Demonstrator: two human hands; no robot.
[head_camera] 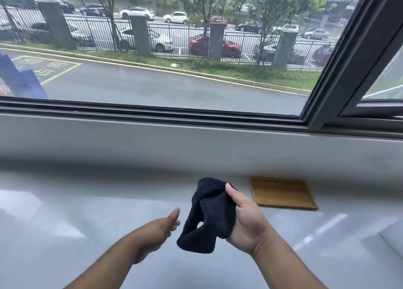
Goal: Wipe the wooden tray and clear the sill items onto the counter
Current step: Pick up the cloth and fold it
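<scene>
A flat wooden tray [283, 193] lies on the white counter [87, 212] at the right, close to the wall under the window sill [152, 140]. My right hand [246, 219] grips a dark navy cloth [209, 214], which hangs bunched above the counter, just left of the tray. My left hand [161, 227] hovers left of the cloth with its fingers apart and nothing in it. It does not touch the cloth. Nothing stands on the part of the sill that shows.
A large window with a dark frame [340, 70] runs behind the sill and looks onto a road and parked cars. A blue object [19, 79] shows at the far left by the glass. A white edge [392, 238] sits at the counter's right.
</scene>
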